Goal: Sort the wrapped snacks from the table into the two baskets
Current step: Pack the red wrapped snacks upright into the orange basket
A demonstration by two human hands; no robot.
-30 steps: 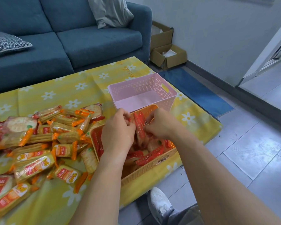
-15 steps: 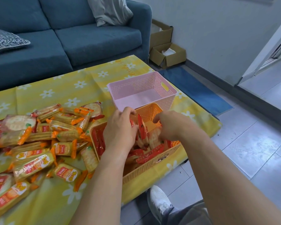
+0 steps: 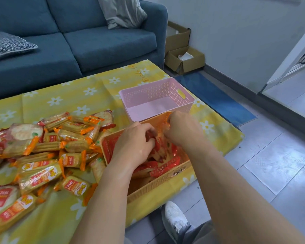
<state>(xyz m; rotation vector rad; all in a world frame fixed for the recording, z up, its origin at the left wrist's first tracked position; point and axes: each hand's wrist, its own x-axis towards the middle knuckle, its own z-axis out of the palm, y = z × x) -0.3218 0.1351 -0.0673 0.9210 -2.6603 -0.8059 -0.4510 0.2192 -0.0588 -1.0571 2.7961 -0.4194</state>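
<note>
left hand (image 3: 134,143): inside the orange basket (image 3: 158,184), fingers curled down and gripping the red-wrapped packs (image 3: 157,147) from their left side
right hand (image 3: 181,131): over the basket's far right corner, fingers curled under with the tips hidden by the knuckles. It looks to be pinching the same packs from the right
red-wrapped packs: in the orange basket. A few stand on edge between the two hands, others lie flat along the near wall
key relation: the held packs sit squeezed directly between both sets of fingers, their long axis running roughly near-to-far across the basket and tilted. Both hands are on them, so neither needs to reach
step (judged): tidying or seating red packs in the orange basket, not fetching
orange-wrapped cracker packs (image 3: 48,155): big loose heap on the table (image 3: 95,88), to the left of the orange basket and touching its left wall. Long axes point every way
nearer hand for the heap: the left hand, since the closest packs lie just beside its wrist
pink basket (image 3: 157,92): touching the orange basket's far side, just beyond the right hand, nothing visible inside
progress (judged): early. Most snacks are unsorted and one basket is unused
risk (judged): standing packs may topple once released
sofa (image 3: 95,41): behind the table
</note>
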